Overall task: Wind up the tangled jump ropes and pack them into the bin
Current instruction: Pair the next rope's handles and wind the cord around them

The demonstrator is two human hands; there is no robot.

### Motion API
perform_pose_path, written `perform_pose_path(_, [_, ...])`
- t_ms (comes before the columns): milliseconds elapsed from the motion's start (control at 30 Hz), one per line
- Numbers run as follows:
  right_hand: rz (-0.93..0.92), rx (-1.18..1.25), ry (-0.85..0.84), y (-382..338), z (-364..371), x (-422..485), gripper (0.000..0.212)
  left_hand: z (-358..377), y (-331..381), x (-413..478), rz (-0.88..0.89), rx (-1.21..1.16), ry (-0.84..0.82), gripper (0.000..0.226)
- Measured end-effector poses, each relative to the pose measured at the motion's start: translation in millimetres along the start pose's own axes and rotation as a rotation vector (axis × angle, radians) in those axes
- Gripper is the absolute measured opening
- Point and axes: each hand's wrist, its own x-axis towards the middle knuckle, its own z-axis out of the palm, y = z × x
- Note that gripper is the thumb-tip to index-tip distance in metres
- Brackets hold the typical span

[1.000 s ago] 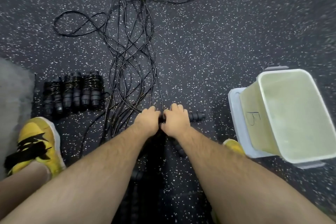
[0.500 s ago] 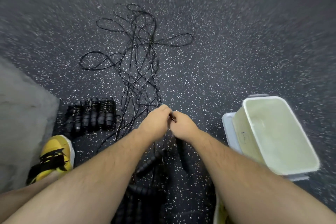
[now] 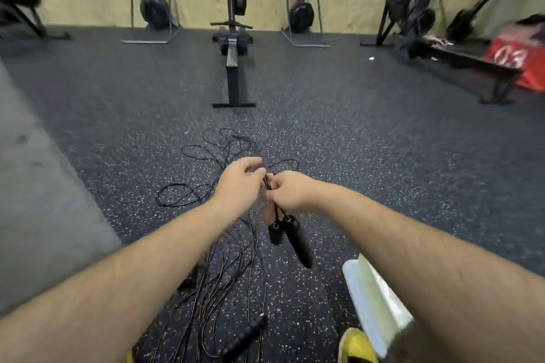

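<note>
Ropes [image 3: 233, 268] mostly sprawled in a tangle on the floor [image 3: 383, 156], just left of the bin [image 3: 377, 303]; one lifted clear, its handles [image 3: 298, 242] dangling up and left of the bin. Left grip [image 3: 239, 186] and right grip [image 3: 290, 191] both curled tight, pinching that cord where they meet. Likely trouble: hauling upward could drag crossing loops along and cinch a knot. Against a second ago: raised off the floor, handles now hanging free.
</note>
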Motion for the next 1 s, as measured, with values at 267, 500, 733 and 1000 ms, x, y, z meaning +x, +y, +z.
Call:
perform_pose_path(267, [0.111,0.177,-0.313,1.2,1.8,-3.3,0.011,-20.4,16.8,-19.6,-0.427,-0.419,-0.147,0.019])
perform_pose_path(500, [0.149,0.925,0.064,-11.9,-4.9,14.8,0.012,-25.6,25.2,-28.3,-0.438,-0.200,-0.409,0.026])
perform_pose_path(733, [0.033,0.816,0.146,-19.4,-2.6,24.8,0.013,-44.0,29.7,-12.2,-0.503,-0.487,-0.241,0.032])
perform_pose_path(1000, [-0.006,0.499,-0.005,-22.7,3.4,7.9,0.018,-39.1,32.5,6.9,-0.367,-0.368,-0.086,0.027])
